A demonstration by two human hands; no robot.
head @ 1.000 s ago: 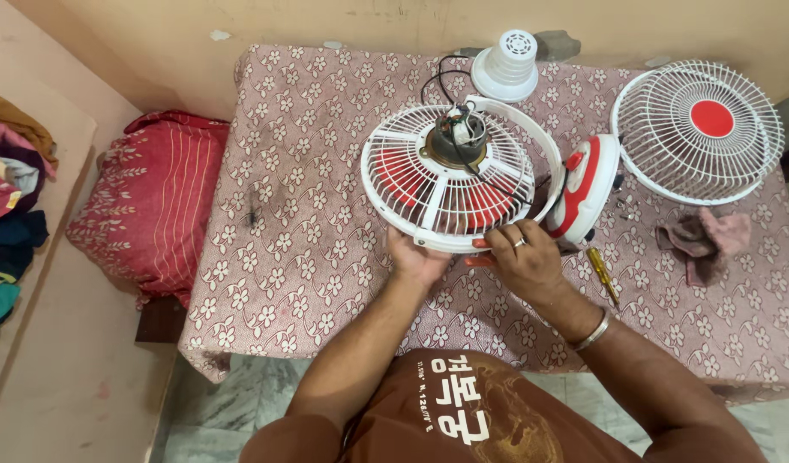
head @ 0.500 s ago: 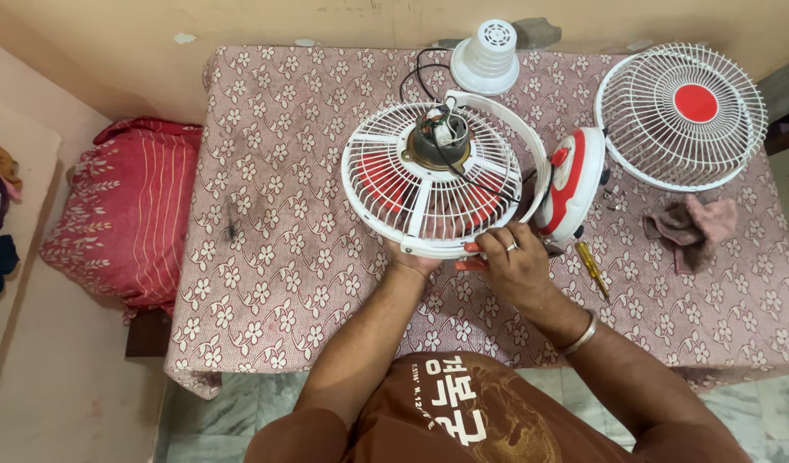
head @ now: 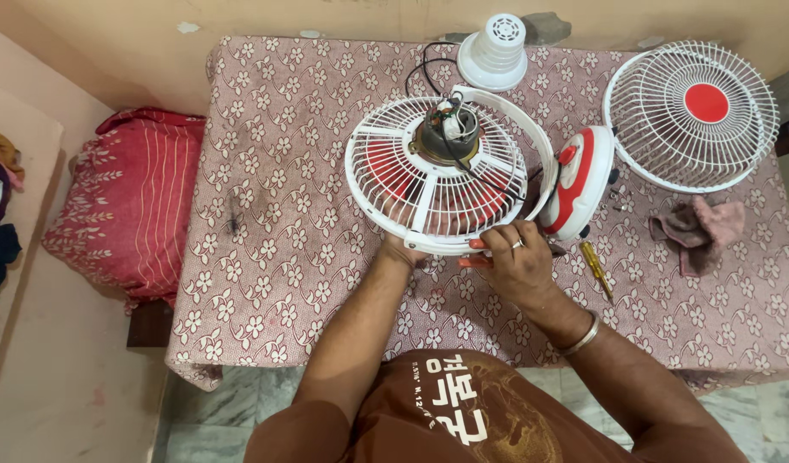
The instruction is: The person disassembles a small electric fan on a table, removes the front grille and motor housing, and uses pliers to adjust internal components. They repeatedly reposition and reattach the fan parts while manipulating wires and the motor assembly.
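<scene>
Since last frame, fan cage point(head: 437, 176) sat closer, bench point(head: 274, 214) mid. Left hand point(head: 400, 251) under rim, grip unclear to me. Right hand point(head: 516, 257) pinched rim; I'd have steadied both sides evenly.

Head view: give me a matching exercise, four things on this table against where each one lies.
Things:
1. detached fan grille
2. screwdriver
3. white motor cover
4. rag

Places:
A. far edge of the table, behind the fan
B. just right of the right hand
C. far right corner, red disc at its centre
D. right side, below the detached grille

Pairs: 1-C, 2-B, 3-A, 4-D
</scene>
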